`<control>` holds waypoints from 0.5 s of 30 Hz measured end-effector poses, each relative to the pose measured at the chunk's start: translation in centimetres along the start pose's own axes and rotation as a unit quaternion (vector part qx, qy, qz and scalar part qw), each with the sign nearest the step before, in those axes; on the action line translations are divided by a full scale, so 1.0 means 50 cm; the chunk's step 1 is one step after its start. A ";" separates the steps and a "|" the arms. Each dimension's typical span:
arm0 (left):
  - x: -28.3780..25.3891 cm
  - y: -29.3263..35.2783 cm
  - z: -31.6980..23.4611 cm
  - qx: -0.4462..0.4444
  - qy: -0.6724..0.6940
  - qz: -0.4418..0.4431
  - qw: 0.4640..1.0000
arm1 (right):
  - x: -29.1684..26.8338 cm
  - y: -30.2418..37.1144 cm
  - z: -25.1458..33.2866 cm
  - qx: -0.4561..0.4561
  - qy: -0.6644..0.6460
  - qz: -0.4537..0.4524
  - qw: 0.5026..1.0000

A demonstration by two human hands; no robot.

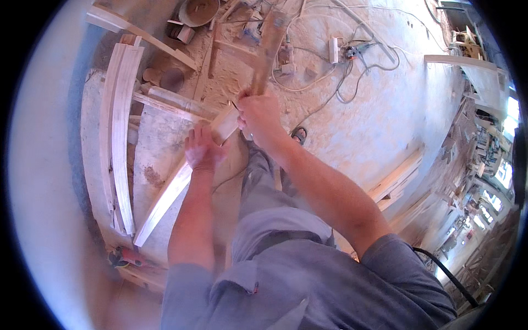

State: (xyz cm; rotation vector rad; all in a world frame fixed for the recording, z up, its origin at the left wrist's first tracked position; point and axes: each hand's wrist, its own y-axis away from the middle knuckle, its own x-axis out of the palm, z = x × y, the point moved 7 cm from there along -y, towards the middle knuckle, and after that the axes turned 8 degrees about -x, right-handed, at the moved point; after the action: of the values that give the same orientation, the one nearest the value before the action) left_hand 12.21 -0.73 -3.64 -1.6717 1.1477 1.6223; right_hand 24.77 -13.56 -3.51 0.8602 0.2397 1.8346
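Note:
My left hand [203, 149] lies over a long pale plank [164, 208], its fingers spread across the wood. The plank slants from the lower left up toward my right hand [260, 118], which is closed in a fist close to the plank's far end. From that fist a flat brown wooden bar [269, 50] sticks out away from me, smeared by motion; my fingers hide its near end. A small dark tip shows beside the fist, too small to name.
Long pale boards [122, 137] lie at the left, with a red power tool [127, 256] below them. A bucket [199, 11] stands at the far side. A corded tool [352, 53] and loose cables lie on the dusty floor. More lumber [397, 175] rests at the right.

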 end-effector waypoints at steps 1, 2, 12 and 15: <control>-0.001 0.004 0.002 -0.006 0.001 0.007 1.000 | 0.024 0.019 0.015 0.080 -0.057 -0.075 0.992; -0.009 0.006 -0.005 0.000 -0.005 -0.003 1.000 | 0.036 0.031 0.035 0.099 -0.066 -0.100 0.988; -0.015 0.008 -0.012 0.019 -0.007 -0.052 0.998 | -0.038 0.192 0.233 -0.002 -0.098 -0.164 0.981; -0.014 0.009 -0.013 0.026 -0.008 -0.055 0.998 | -0.040 0.208 0.222 -0.025 -0.071 -0.172 0.982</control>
State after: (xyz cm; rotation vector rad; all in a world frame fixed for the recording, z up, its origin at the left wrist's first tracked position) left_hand 12.22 -1.37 -2.80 -1.6550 1.0624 1.5229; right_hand 24.83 -22.27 9.10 0.8533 0.2348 1.4472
